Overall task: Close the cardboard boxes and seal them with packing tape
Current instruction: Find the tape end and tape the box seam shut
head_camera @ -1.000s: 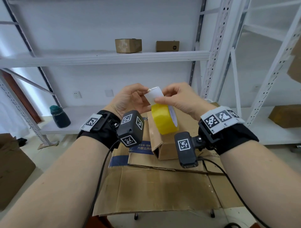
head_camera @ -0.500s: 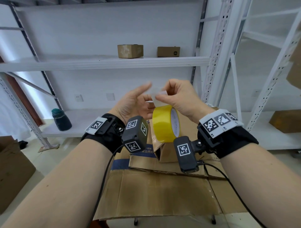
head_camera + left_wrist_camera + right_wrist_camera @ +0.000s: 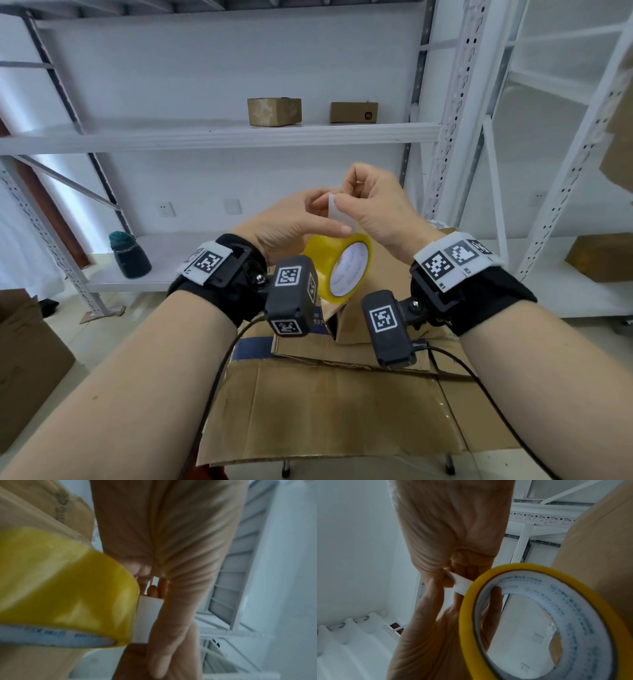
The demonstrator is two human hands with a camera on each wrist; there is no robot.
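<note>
White warehouse shelving behind, and up at chest height the yellow roll of packing tape (image 3: 337, 265) hangs off the left hand (image 3: 291, 226), fingers hooked through its core. Right hand (image 3: 373, 205) pinches the white strip of tape end (image 3: 337, 212) just above the roll, and it's higher than a second ago: the strip is peeling free. Below the grip, the small brown cardboard box (image 3: 352, 318) sits on flattened cardboard sheets (image 3: 325, 411), unsealed. Looks like tape's nearly ready to go down.

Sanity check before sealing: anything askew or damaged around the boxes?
The cardboard box under the yellow tape roll is unsealed, one end gaping. It sits on flattened cardboard sheets stacked crooked, their edges out of line. No spills visible.
</note>
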